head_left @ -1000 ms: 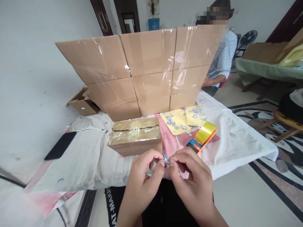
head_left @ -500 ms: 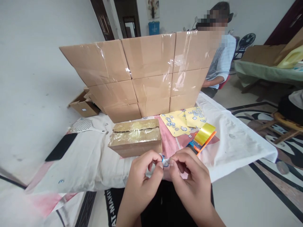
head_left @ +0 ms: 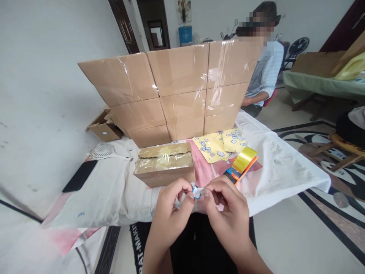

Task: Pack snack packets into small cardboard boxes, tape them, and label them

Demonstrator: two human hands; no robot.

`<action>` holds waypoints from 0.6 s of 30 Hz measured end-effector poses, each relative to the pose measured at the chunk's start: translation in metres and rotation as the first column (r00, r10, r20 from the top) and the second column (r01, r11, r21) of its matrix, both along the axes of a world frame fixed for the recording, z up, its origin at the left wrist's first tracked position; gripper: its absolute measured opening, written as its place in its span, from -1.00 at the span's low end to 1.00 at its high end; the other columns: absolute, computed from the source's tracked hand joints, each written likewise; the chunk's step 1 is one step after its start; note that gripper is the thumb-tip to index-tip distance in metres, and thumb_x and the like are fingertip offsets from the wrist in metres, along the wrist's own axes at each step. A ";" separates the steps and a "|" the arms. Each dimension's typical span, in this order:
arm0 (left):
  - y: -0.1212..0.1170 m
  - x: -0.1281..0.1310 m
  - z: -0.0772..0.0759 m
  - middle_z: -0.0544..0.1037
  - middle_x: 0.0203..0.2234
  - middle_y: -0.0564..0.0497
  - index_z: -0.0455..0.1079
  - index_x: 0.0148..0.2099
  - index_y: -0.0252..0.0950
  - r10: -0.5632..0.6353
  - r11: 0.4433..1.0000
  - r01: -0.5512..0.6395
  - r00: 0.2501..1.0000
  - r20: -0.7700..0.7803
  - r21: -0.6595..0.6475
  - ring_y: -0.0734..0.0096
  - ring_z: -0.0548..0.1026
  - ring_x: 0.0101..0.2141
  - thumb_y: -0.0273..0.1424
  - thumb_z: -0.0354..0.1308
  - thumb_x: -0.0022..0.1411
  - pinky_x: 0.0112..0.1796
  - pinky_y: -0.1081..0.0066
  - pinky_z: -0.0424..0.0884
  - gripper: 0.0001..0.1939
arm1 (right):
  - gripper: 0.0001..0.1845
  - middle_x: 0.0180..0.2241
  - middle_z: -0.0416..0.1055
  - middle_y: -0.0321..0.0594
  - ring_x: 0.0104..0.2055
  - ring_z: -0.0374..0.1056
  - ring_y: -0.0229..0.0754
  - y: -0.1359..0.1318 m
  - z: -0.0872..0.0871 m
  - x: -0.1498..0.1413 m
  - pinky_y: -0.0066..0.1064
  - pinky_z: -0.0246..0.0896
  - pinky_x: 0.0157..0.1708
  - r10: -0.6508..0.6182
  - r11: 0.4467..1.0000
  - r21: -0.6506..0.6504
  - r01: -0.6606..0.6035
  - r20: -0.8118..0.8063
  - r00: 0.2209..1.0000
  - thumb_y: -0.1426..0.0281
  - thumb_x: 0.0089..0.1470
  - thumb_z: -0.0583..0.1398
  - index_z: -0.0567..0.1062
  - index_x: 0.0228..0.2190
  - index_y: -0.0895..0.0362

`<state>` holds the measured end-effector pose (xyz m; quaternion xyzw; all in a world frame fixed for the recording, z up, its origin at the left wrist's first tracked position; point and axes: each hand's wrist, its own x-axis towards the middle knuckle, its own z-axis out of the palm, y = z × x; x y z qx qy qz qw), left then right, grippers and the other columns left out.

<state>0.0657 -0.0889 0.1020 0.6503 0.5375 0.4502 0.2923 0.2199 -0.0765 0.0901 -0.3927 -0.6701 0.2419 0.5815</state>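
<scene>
Close in front of my body, my left hand [head_left: 176,201] pinches a small white piece with blue edges [head_left: 196,192] between thumb and forefinger. My right hand [head_left: 226,201] is closed in a pinch at the right end of the same piece, where a whitish strip shows. The exact kind of piece is too small to make out. Behind my left hand stands a small taped cardboard box [head_left: 164,177]. Beyond my right hand lie a roll of yellow tape [head_left: 244,160] with an orange edge and yellow sheets [head_left: 211,148] bearing several small white-and-blue pieces.
A tall panel of taped cardboard boxes [head_left: 182,102] rises at the back of the cloth-covered table [head_left: 273,186]. On the left lie a black phone [head_left: 80,176], a white perforated scoop [head_left: 102,151] and an open carton [head_left: 105,129]. A person [head_left: 264,76] sits behind the panel.
The white-and-blue piece is turned and shows more of its face between my fingertips. Both hands stay pinched close together. The view has shifted slightly.
</scene>
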 end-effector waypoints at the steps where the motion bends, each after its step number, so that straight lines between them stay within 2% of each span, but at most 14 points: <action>1: -0.001 0.000 0.000 0.36 -0.53 0.15 0.28 -0.38 -0.22 -0.004 1.000 0.004 1.000 0.008 -0.006 0.47 0.32 -0.45 -0.38 0.07 0.37 -0.38 0.42 0.20 -0.78 | -0.88 -0.40 0.31 -0.36 -0.48 0.16 -0.37 0.000 0.000 0.000 -0.51 0.07 -0.52 0.000 1.000 -0.001 0.000 -0.008 1.000 0.52 0.26 0.18 0.44 -0.34 0.09; 10: -0.004 0.005 -0.001 0.27 -0.52 0.14 0.17 -0.39 -0.23 -0.048 0.999 0.048 0.986 0.161 -0.001 0.46 0.23 -0.45 -0.42 -0.03 0.40 -0.40 0.41 0.14 -0.75 | -0.86 -0.42 0.27 -0.37 -0.46 0.19 -0.34 -0.005 -0.006 0.000 -0.50 0.10 -0.49 0.023 0.998 -0.052 -0.028 -0.097 0.995 0.49 0.28 0.15 0.39 -0.36 0.08; 15: -0.005 0.006 -0.003 0.30 -0.51 0.13 0.14 -0.41 -0.22 -0.003 1.000 0.001 0.989 0.150 0.012 0.45 0.25 -0.43 -0.34 0.11 0.39 -0.37 0.40 0.18 -0.69 | -0.85 -0.40 0.27 -0.35 -0.40 0.22 -0.31 -0.007 -0.010 0.001 -0.49 0.14 -0.44 0.058 0.996 -0.053 -0.068 -0.164 0.985 0.51 0.28 0.13 0.39 -0.34 0.07; 18: -0.004 0.005 -0.004 0.38 -0.37 0.09 0.18 -0.41 -0.24 0.021 0.996 -0.033 0.988 0.154 0.080 0.48 0.27 -0.41 -0.38 0.15 0.35 -0.35 0.41 0.20 -0.72 | -0.87 -0.39 0.28 -0.35 -0.39 0.21 -0.31 -0.007 -0.014 0.001 -0.49 0.14 -0.41 0.065 0.993 -0.083 -0.085 -0.221 0.973 0.48 0.30 0.14 0.40 -0.34 0.07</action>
